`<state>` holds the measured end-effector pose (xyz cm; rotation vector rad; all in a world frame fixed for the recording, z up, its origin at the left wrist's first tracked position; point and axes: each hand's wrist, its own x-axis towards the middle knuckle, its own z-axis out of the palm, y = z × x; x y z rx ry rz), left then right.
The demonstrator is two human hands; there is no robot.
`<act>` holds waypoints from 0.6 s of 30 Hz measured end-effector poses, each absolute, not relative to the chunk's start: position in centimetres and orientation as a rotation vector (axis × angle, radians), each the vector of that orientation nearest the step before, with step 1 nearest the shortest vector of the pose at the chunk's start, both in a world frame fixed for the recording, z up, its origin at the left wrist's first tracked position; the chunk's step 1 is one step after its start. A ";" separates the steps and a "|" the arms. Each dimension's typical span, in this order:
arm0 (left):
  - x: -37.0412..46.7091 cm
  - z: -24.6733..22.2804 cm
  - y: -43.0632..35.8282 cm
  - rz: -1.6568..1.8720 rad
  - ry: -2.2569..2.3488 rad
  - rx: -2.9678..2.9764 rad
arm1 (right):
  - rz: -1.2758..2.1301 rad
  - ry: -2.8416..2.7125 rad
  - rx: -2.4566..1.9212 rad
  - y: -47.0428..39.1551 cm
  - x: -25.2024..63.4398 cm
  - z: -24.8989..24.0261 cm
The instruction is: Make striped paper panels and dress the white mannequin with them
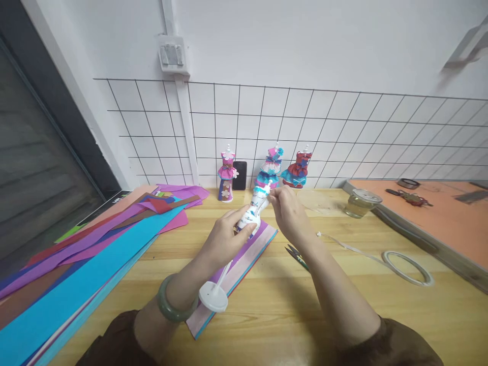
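Two bare hands in my head view, both raised over the wooden table (244, 330); left hand (224, 236) grasping a small white mannequin (249, 219) around its lower body, thumb on the near side; mannequin tilted, its neck end up beside the right fingertips, its round stand base (213, 296) hanging below the left hand; blue patches show on its upper body.

Right hand (290, 209) drawn in, thumb and finger pinched together at the mannequin's upper end; I cannot tell whether anything sits in that pinch.

Beneath the left hand, a layered paper stack (256, 250), purple and pink uppermost; left of that hand, a heap of coloured paper strips (114, 254); below the right hand, scissors (296, 256), partly covered by the forearm; farther right, a tape roll (427, 278) and a clear cup (360, 204).

Beyond both hands, three dressed figures (227, 175) upright near the tiled wall (324, 124); a dark phone (240, 175) leans just beside the leftmost; green bangle (171, 300) on the left wrist.
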<state>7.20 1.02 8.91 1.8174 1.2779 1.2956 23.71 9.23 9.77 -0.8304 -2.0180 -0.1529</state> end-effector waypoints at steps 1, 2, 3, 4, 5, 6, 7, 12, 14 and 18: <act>7.2 8.9 1.0 1.292 1.278 1.814 | -0.152 -1.985 -0.835 9.4 24.0 9.8; 7.1 8.9 1.0 1.296 1.276 1.806 | -0.155 -1.933 -0.850 9.6 24.5 10.0; 7.1 8.9 1.0 1.303 1.273 1.793 | -0.151 -1.867 -0.877 9.9 25.0 10.1; 7.1 8.8 1.1 1.313 1.269 1.777 | -0.135 -1.792 -0.911 10.1 25.6 10.3; 7.1 8.8 1.1 1.323 1.265 1.759 | -0.097 -1.719 -0.942 10.2 26.2 10.5; 7.1 8.7 1.2 1.329 1.261 1.744 | -0.035 -1.663 -0.959 10.3 26.7 10.6; 7.1 8.7 1.2 1.330 1.258 1.734 | 0.046 -1.636 -0.959 10.3 27.0 10.8; 7.2 8.6 1.3 1.339 1.252 1.738 | 0.216 -1.828 -0.817 9.2 25.8 10.9; 7.2 8.7 1.3 1.337 1.269 1.750 | 0.154 -1.922 -0.768 8.9 24.7 10.7; 7.2 8.7 1.2 1.319 1.272 1.793 | 0.093 -1.977 -0.753 8.8 23.6 10.2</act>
